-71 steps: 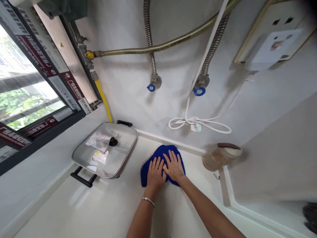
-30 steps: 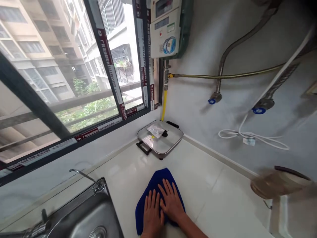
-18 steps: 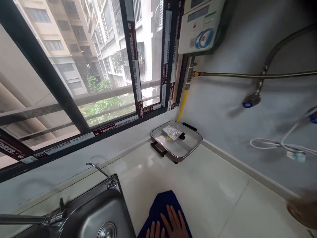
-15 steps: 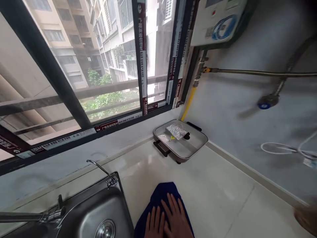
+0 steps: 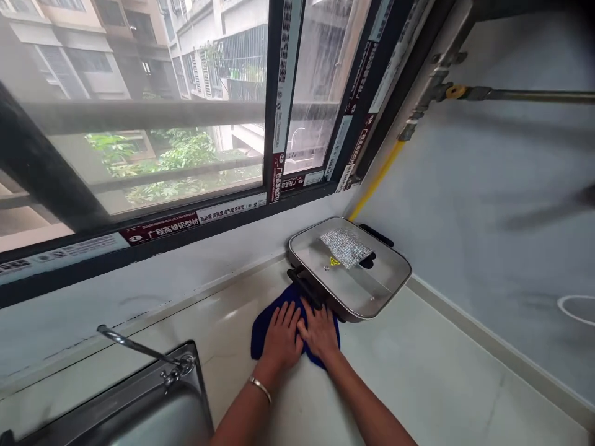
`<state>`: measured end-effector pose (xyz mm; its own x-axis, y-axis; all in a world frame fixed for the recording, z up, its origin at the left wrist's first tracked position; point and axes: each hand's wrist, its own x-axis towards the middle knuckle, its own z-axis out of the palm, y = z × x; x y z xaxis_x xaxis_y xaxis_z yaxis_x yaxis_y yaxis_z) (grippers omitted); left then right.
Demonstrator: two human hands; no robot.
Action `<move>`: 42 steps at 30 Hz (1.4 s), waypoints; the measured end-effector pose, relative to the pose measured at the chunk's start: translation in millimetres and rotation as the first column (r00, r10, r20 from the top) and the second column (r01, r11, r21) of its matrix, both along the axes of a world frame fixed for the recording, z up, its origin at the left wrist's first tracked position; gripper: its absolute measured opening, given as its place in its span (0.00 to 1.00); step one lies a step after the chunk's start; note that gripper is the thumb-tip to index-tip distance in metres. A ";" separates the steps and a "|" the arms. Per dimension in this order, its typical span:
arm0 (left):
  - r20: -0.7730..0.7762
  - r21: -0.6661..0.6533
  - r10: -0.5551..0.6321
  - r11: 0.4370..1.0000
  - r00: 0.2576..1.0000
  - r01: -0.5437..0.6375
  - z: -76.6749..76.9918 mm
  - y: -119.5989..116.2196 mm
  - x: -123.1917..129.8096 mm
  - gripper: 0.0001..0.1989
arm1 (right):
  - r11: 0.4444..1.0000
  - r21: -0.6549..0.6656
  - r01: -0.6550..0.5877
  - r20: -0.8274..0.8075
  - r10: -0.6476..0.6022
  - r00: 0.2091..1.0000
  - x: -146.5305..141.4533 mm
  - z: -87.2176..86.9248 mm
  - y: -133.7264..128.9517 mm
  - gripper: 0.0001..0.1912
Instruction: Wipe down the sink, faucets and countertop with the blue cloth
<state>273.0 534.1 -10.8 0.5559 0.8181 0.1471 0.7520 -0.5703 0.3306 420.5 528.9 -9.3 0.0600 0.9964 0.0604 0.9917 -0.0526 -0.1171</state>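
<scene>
A dark blue cloth [image 5: 259, 328] lies spread on the pale countertop [image 5: 390, 371], its far edge reaching under the handle of an electric pan. My left hand [image 5: 282, 334] presses flat on the cloth with fingers stretched forward, a bracelet on its wrist. Beside it, my right hand [image 5: 320, 331] also lies flat on the cloth, fingers spread, its fingertips close to the pan's near handle. The rectangular electric pan [image 5: 344, 313] has a glass lid [image 5: 376, 294] with a silvery bubble-wrap piece [image 5: 346, 246] and a yellow warning label on top.
A steel sink [image 5: 153, 421] with a small curved tap [image 5: 139, 344] is at the lower left. The window frame [image 5: 232, 217] runs along the back wall. A yellow gas pipe [image 5: 376, 179] comes down in the corner behind the pan.
Both hands have slid the cloth forward along the counter, up to the pan's near side. The view has shifted closer to the corner.
</scene>
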 end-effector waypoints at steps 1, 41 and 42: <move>0.012 0.002 -0.017 1.000 1.000 0.017 -0.1 11.8 4.0 0.32 | 0.999 -0.020 0.033 -0.006 -0.033 0.999 3.2 -2.0 8.8 0.28; -0.016 0.055 0.339 0.940 0.941 -0.338 -25.1 -252.6 -89.3 0.43 | 0.851 0.109 -0.514 -0.016 0.519 0.855 -67.6 -29.0 -199.7 0.31; -0.034 0.042 0.316 0.948 0.948 -0.315 -26.6 -268.1 -86.1 0.45 | 0.848 0.131 -0.514 -0.012 0.520 0.854 -61.9 -32.6 -215.5 0.31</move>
<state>187.0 266.0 -37.4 0.2764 0.9472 0.1625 0.9076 -0.3129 0.2800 358.6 313.4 -41.8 -0.4565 0.8693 0.1895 0.8648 0.4836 -0.1353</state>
